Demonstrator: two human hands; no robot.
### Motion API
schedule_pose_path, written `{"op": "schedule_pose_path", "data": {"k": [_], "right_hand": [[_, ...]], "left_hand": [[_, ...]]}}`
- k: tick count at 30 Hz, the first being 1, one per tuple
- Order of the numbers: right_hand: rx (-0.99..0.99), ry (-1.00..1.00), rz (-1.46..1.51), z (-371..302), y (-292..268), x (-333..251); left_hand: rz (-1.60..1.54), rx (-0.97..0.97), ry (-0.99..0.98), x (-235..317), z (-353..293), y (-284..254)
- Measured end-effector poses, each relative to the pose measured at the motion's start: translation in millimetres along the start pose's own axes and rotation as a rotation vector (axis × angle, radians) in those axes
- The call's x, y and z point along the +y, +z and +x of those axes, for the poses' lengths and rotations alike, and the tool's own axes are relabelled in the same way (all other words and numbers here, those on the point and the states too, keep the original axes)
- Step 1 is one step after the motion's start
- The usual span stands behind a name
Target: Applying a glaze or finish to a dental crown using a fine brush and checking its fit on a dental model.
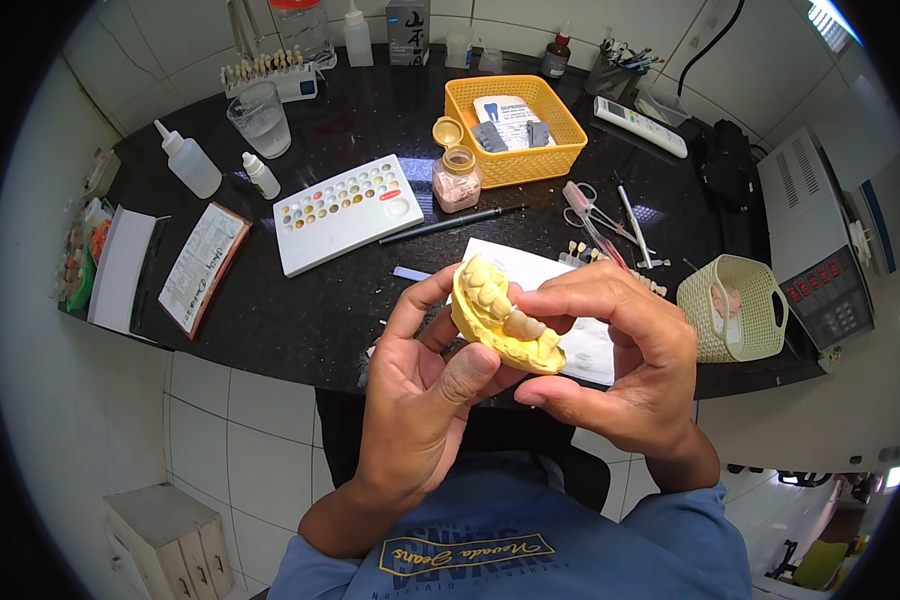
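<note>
My left hand (pixel 410 410) holds a yellow plaster dental model (pixel 480 325) above the bench's front edge, thumb on the near side and fingers behind it. A few whitish, tooth-coloured crowns (pixel 523 326) sit in the model's row of yellow teeth. Close by on the right is my right hand (pixel 635 350), its index fingertip at the model beside the crowns. The right thumb stays apart, below the model's right end, leaving a gap between thumb and fingers. Under the hands lies a white sheet or pad (pixel 595 350), partly covered by them.
On the dark bench (pixel 360 300) lie a white palette of coloured wells (pixel 345 215), a brush (pixel 450 225), an open powder jar (pixel 457 180) and scissors (pixel 600 215). A yellow basket (pixel 560 165) stands behind, a pale green basket (pixel 735 345) at right, squeeze bottle (pixel 195 170) and glass (pixel 260 122) at left.
</note>
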State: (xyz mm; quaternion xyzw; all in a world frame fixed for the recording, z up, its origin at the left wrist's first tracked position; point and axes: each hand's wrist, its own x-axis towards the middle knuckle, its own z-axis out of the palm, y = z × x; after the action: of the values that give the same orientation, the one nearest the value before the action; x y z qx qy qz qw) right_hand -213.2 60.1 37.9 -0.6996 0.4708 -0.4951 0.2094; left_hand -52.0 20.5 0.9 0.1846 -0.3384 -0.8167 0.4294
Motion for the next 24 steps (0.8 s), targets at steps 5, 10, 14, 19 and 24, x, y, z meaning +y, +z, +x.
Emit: {"op": "schedule_pose_path", "data": {"k": [5, 10, 14, 19, 24], "right_hand": [[-0.008, 0.014, -0.005, -0.3, 0.2, -1.7], [-0.004, -0.032, -0.013, 0.1, 0.2, 1.3], [0.023, -0.02, 0.01, -1.4, 2.8, 3.4], [0.03, -0.01, 0.068, -5.3, 4.5, 8.9], [0.099, 0.058, 0.138, -8.0, 8.9, 7.0]], "left_hand": [[-0.038, -0.003, 0.011, -1.5, -0.5, -2.8], [-0.074, -0.034, 0.029, -2.3, -0.6, -4.5], [-0.051, -0.021, 0.055, -2.5, 0.1, -3.2], [0.018, 0.002, 0.099, -3.9, 0.0, -3.7], [0.08, 0.04, 0.142, -4.7, 0.9, -2.8]]}}
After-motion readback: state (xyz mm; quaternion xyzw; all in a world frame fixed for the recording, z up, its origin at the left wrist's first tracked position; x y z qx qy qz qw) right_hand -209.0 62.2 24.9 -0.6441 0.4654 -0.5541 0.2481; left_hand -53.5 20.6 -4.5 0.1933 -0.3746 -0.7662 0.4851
